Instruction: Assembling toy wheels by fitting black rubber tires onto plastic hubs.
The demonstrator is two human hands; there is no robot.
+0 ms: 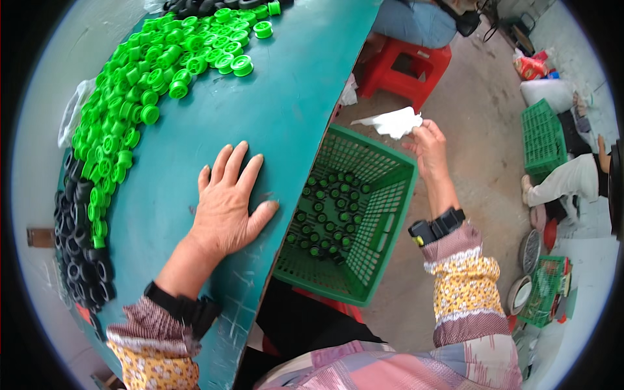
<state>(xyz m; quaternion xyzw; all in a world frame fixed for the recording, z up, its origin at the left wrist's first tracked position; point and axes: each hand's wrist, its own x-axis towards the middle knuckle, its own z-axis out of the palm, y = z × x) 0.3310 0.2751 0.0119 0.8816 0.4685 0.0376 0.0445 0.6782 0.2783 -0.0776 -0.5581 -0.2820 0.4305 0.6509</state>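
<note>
I see the left hand (227, 201) spread flat on the scuffed teal tabletop (286, 78), the right hand (429, 147) pinching a crumpled white scrap (393, 122).

Wearing yellow floral oversleeves (463, 286), black wrist straps (447, 223), a pink-grey plaid shirt (364, 367) at lower centre, and apparently black trousers (305, 322).

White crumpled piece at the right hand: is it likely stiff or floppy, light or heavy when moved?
The white piece is likely floppy, as its outline looks creased and ragged. It is probably light, since the right hand pinches it at one end while the rest extends unsupported. Rolling seems unlikely, given its irregular shape.
</note>
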